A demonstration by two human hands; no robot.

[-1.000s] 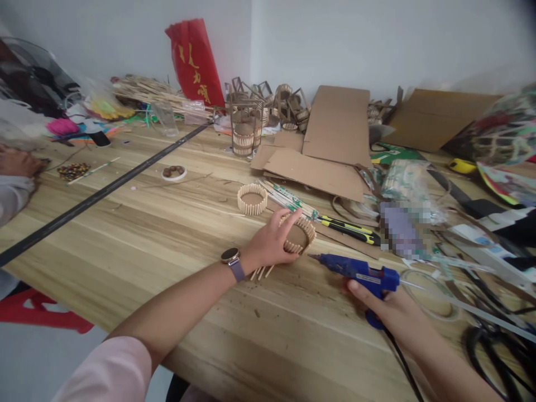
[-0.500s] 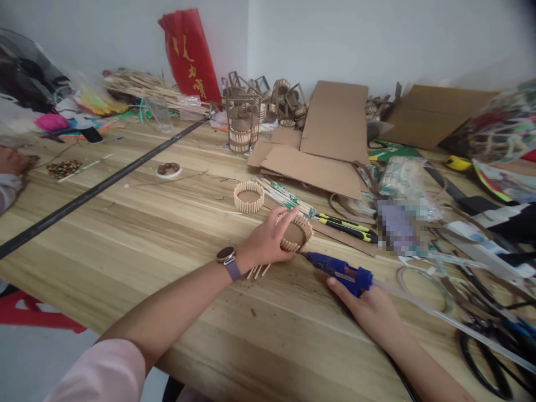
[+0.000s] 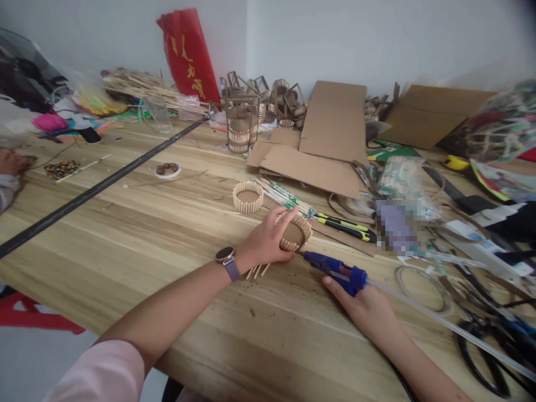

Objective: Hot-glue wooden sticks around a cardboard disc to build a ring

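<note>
At the left edge a co-worker's hand rests near a heap of dark and yellow beads. Behind, a plastic bag has something yellow in it, and a clear cup stands nearby. Across a dark strip is a shallow white dish with several round brown pieces in it. Farther back are a red bag, its contents hidden, and a frame holding stick-walled drums.

In the middle, a round stick-walled tray sits on the wooden table, its brown floor bare. Just nearer, the left hand curls around a similar tray, the held one, thumb low and fingers over its rim; loose sticks lie under the wrist.

The right hand is wrapped around a blue glue gun, whose nozzle points at the held tray's near edge; whether they touch I cannot tell. Farther right, a clear bag is packed with bundled sticks.
</note>
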